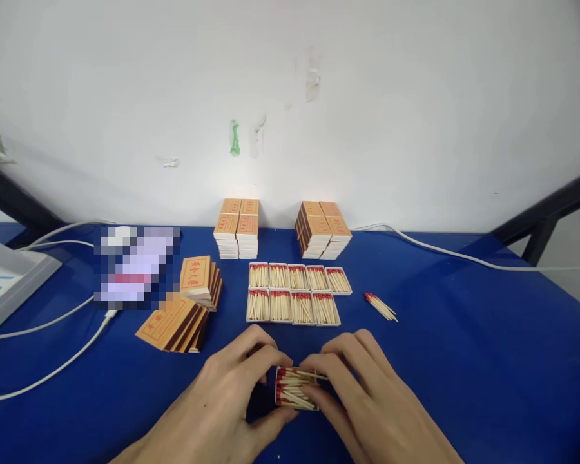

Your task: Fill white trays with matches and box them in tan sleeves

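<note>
1. Head view shows nine open matchbox trays (280,322) already filled, in two rows; a small bunch of loose matches (381,307) lies apart, outside any tray.
2. Left hand (232,380) grasps one more open tray (296,408), near the table's front, between thumb and fingers.
3. Right hand (362,380) has bent fingers at its other end, touching matches; whether they pinch one, I cannot tell.
4. This tray looks full, red heads mostly left, sticks uneven.
</note>
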`<move>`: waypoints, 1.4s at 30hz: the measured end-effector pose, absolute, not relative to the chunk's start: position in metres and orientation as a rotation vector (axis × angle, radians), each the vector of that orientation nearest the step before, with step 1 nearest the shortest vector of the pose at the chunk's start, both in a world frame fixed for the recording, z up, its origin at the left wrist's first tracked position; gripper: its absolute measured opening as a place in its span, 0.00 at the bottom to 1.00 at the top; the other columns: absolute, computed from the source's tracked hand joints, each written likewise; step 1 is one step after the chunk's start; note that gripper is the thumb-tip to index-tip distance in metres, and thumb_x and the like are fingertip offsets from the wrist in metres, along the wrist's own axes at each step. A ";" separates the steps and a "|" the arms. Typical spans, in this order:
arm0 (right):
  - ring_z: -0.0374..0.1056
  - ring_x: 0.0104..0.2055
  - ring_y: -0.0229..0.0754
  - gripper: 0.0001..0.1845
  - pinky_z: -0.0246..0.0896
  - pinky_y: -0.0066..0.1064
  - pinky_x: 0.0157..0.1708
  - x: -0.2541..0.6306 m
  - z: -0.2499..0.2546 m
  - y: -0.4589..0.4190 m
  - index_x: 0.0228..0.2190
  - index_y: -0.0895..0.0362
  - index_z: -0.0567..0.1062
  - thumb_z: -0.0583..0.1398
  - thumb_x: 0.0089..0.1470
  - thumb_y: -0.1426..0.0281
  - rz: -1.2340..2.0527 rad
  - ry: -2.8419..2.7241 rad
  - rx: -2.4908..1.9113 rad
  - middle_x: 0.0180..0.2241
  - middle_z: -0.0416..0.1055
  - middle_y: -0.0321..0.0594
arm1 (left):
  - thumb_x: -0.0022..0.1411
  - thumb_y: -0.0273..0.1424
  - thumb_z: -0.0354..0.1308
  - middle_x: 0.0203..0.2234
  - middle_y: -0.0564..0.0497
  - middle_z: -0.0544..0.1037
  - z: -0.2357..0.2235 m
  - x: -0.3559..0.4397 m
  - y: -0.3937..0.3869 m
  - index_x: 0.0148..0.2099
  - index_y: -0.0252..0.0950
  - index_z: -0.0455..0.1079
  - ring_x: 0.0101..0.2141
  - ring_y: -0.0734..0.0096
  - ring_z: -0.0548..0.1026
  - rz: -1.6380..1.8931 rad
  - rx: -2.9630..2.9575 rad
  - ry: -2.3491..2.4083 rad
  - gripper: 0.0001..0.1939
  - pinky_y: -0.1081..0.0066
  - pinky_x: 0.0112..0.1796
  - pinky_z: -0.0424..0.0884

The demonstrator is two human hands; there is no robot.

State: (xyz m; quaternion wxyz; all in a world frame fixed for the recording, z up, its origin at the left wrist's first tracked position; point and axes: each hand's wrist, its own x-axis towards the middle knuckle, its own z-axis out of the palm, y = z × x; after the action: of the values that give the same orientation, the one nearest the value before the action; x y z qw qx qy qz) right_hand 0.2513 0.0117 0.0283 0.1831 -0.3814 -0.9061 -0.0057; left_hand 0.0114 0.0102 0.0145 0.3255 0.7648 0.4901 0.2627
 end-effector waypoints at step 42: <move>0.78 0.57 0.44 0.25 0.81 0.35 0.57 0.259 0.023 0.011 0.62 0.45 0.77 0.73 0.67 0.67 0.667 -2.248 -1.202 0.57 0.77 0.41 | 0.80 0.35 0.58 0.27 0.61 0.75 0.039 0.014 0.014 0.44 0.45 0.69 0.22 0.77 0.72 0.967 1.969 1.470 0.06 0.81 0.20 0.67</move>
State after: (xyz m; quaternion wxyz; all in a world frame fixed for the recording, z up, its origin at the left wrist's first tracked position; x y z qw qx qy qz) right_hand 0.2588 0.0108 0.0226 0.2504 -0.4417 -0.8259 0.2450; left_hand 0.0137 0.0137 0.0390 0.2478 0.7225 0.5392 0.3547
